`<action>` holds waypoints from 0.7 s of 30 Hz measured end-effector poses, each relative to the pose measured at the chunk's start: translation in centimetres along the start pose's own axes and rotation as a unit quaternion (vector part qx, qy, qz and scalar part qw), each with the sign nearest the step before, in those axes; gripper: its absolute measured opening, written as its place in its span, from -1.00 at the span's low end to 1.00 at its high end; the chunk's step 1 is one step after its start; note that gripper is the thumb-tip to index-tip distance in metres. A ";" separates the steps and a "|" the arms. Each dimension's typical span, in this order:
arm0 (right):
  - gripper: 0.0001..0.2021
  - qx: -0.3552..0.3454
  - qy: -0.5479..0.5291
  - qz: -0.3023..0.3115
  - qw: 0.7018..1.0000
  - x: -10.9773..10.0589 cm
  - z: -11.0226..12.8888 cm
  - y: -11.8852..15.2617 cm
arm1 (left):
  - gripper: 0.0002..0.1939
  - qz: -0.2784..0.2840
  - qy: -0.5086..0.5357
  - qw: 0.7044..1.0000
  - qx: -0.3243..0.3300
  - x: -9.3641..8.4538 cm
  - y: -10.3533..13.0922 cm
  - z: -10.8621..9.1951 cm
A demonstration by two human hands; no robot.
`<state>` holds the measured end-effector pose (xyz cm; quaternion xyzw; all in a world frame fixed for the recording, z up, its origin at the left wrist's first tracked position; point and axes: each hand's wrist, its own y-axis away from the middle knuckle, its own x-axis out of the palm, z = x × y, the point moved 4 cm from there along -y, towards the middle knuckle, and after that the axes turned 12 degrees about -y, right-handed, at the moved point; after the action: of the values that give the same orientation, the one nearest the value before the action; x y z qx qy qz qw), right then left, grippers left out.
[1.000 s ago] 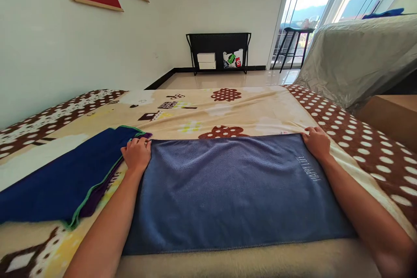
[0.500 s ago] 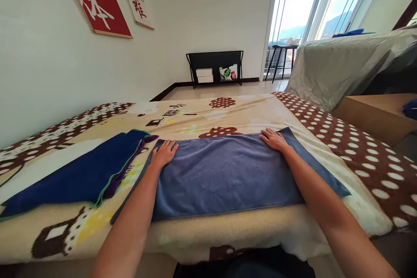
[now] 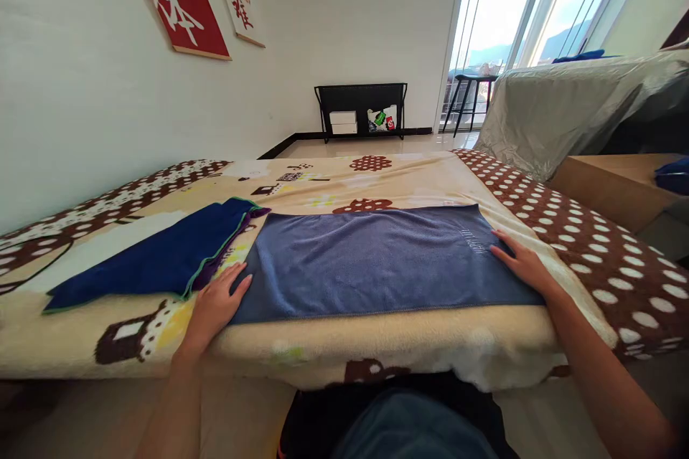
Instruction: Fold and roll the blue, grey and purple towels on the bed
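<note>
A grey-blue towel [image 3: 366,265] lies spread out lengthwise on the patterned blanket [image 3: 420,344] in front of me, with a few soft wrinkles and small pale lettering near its right end. At the towel's left edge rests my left hand [image 3: 218,301], fingers stretched out and thumb apart. My right hand [image 3: 522,262] lies at the towel's right edge beside the lettering, its fingers extended and holding nothing. Left of the towel is a dark blue cloth [image 3: 156,254] with green edging, and a purple cloth [image 3: 220,262] peeks out beneath it.
Beyond the bed a black rack [image 3: 360,104] stands against the wall. A stool [image 3: 471,97] is by the window. On the right are a plastic-covered piece of furniture [image 3: 570,100] and a cardboard box [image 3: 603,186]. Scrolls [image 3: 186,7] hang on the left wall.
Both hands have moved from the towel's far corners to its side edges, the left one nearer me and the right one outward. The lettering, earlier covered, now shows.
</note>
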<state>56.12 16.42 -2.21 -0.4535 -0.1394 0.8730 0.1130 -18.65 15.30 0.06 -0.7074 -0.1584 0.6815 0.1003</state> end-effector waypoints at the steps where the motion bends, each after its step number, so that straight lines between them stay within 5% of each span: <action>1: -0.39 -0.021 -0.024 0.000 0.999 -0.3 -0.1 2.1 | -0.42 -0.029 0.004 1.000 0.004 -0.4 2.4 0.0; 5: -0.46 0.005 -0.052 -0.118 0.992 -1.9 -1.1 9.3 | -0.40 -0.157 0.022 0.981 -0.115 -1.6 8.9 -0.3; 10: -0.44 0.112 -0.029 -0.318 0.941 -2.3 -1.8 14.2 | -0.57 -0.217 0.059 0.958 -0.177 -2.0 9.7 -0.6; 13: -0.49 0.160 -0.022 -0.314 0.936 -1.8 -2.1 14.6 | -0.64 -0.206 0.072 0.963 -0.161 -2.0 9.2 -0.1; 21: -0.55 0.151 -0.069 -0.274 0.947 -2.3 -2.6 14.0 | -0.69 -0.234 0.129 0.946 -0.184 -2.1 9.7 0.7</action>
<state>58.56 2.93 -6.80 -0.3137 -0.1327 0.8486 0.4048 -18.54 5.47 -1.52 -0.7386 -0.4277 0.5006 0.1450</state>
